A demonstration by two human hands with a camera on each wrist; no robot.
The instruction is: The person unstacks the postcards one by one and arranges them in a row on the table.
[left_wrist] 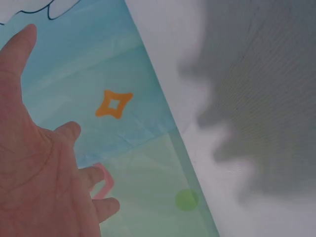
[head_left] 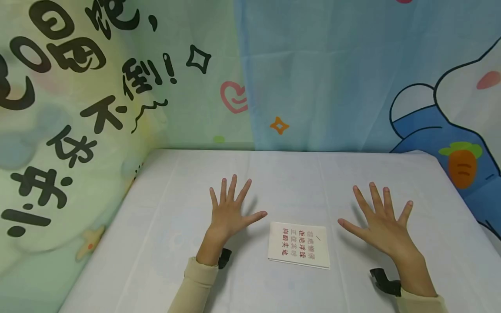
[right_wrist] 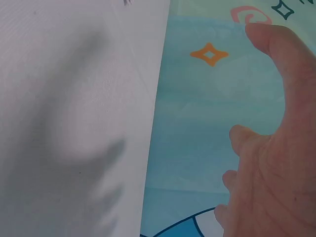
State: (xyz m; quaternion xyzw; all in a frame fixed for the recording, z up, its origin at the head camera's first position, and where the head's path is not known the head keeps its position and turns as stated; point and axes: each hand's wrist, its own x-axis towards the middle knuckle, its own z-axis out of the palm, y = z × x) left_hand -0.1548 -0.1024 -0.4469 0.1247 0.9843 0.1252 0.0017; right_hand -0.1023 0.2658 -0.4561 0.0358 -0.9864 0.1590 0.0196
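A small white booklet or card pack (head_left: 299, 245) with red and grey printed characters lies flat on the white-covered table; its exact kind is unclear. To its left my left hand (head_left: 228, 216) hovers above the cloth, fingers spread and holding nothing. On the other side my right hand (head_left: 383, 226) is likewise spread wide, apart from the booklet. Each hand casts a shadow on the cloth. The left wrist view shows the left palm (left_wrist: 44, 182), and the right wrist view the right palm (right_wrist: 276, 182), both bare.
The white tablecloth (head_left: 156, 243) reaches back to a printed curtain (head_left: 313, 78) with lettering and cartoon figures. More of this curtain hangs along the left side. A black wrist mount (head_left: 385, 282) sits at the right wrist, another (head_left: 225, 258) at the left.
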